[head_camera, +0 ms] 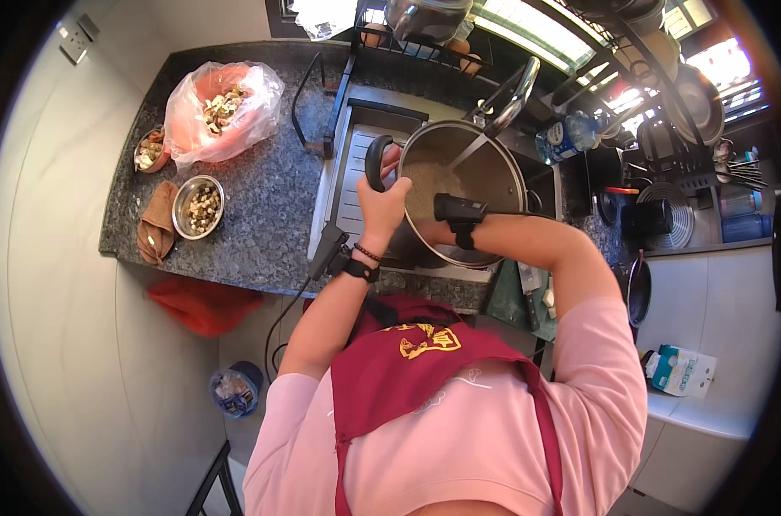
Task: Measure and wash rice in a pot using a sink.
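A large deep metal pot (516,161) stands tilted in the sink (358,122), under the running tap (519,97). Water streams into it, and cloudy liquid shows inside. My left hand (384,200) grips the pot's black side handle (374,161) at the left rim. My right hand (438,233) reaches down inside the pot near the lower wall; its fingers are hidden by the forearm, the liquid and the strapped device, so what it touches cannot be seen.
Left on the granite counter (268,213) are a plastic-lined red bowl (190,129), a metal bowl of diced food (203,209), a small bowl (150,151) and a brown cloth (158,222). A knife (530,290) lies on a green cutting board (509,297) at right. A water bottle (567,138) stands behind.
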`<state>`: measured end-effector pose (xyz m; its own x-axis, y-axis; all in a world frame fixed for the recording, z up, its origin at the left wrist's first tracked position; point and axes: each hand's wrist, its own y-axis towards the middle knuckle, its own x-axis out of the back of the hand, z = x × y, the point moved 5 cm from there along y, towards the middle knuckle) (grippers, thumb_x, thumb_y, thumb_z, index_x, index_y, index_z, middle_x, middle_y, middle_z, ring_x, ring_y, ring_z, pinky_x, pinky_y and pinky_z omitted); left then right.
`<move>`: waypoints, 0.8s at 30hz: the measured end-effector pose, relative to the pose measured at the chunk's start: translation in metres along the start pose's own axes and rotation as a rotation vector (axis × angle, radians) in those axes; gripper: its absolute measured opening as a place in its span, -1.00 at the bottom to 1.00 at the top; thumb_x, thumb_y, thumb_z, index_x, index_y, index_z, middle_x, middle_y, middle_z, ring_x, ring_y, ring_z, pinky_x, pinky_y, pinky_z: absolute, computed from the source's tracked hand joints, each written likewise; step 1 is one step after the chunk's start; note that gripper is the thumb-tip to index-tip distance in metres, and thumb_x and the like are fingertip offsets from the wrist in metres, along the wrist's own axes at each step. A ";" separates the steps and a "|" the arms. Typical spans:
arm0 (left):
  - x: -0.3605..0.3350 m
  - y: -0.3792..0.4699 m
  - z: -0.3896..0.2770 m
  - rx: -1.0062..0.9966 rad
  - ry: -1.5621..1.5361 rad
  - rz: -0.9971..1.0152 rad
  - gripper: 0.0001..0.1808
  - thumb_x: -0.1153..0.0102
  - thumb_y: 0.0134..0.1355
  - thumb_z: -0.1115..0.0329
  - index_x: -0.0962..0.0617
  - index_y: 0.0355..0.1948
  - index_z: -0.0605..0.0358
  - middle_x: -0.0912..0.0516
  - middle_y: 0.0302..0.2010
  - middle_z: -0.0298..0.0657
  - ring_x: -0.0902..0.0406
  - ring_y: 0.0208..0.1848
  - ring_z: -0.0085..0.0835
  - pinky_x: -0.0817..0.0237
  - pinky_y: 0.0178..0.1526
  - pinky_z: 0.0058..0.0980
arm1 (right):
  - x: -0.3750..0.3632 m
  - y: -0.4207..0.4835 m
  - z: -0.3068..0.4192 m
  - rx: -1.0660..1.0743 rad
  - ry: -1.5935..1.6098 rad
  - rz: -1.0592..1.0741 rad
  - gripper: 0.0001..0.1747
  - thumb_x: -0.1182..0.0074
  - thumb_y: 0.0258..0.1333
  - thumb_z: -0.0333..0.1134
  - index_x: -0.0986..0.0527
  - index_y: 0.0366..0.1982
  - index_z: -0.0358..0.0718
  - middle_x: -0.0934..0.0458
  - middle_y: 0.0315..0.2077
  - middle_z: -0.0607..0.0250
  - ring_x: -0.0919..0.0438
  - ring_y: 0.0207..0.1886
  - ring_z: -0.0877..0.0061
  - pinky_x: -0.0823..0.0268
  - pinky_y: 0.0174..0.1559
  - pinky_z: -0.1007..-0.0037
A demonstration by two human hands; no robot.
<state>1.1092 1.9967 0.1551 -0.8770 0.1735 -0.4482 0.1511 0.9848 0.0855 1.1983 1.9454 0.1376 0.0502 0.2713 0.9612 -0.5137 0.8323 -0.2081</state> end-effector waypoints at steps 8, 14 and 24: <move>0.006 0.001 0.000 0.036 -0.050 -0.006 -0.49 -0.01 -0.18 0.61 -0.44 -0.07 0.40 -0.52 -0.09 -0.09 -0.45 -0.01 -0.35 -0.22 0.06 -0.46 | -0.126 -0.029 -0.128 -0.111 -0.026 0.609 -0.57 0.05 -0.08 -0.24 -0.40 -0.12 -0.28 -0.48 -0.24 0.07 -0.39 -0.07 0.26 -0.21 -0.03 0.29; 0.011 -0.001 0.003 -0.028 0.001 -0.035 -0.50 -0.06 -0.19 0.55 -0.46 -0.10 0.39 -0.55 -0.15 -0.09 -0.47 -0.06 -0.39 -0.24 0.02 -0.48 | -0.093 0.013 -0.027 0.170 0.111 -0.196 -0.63 0.12 0.03 -0.23 -0.39 -0.12 -0.22 -0.45 -0.18 0.13 -0.44 -0.17 0.44 -0.29 -0.14 0.44; -0.002 -0.002 0.000 -0.028 0.019 -0.048 -0.53 -0.06 -0.18 0.52 -0.47 -0.12 0.37 -0.57 -0.18 -0.10 -0.50 -0.12 -0.42 -0.28 -0.03 -0.51 | -0.105 0.085 -0.116 0.069 0.407 0.071 -0.61 0.04 -0.07 -0.23 -0.41 -0.16 -0.26 -0.48 -0.24 0.11 -0.44 -0.18 0.39 -0.25 -0.12 0.37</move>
<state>1.1106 1.9944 0.1552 -0.8917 0.1255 -0.4350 0.0961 0.9914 0.0889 1.2489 2.0438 -0.0017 0.3401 0.5076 0.7917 -0.5835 0.7741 -0.2456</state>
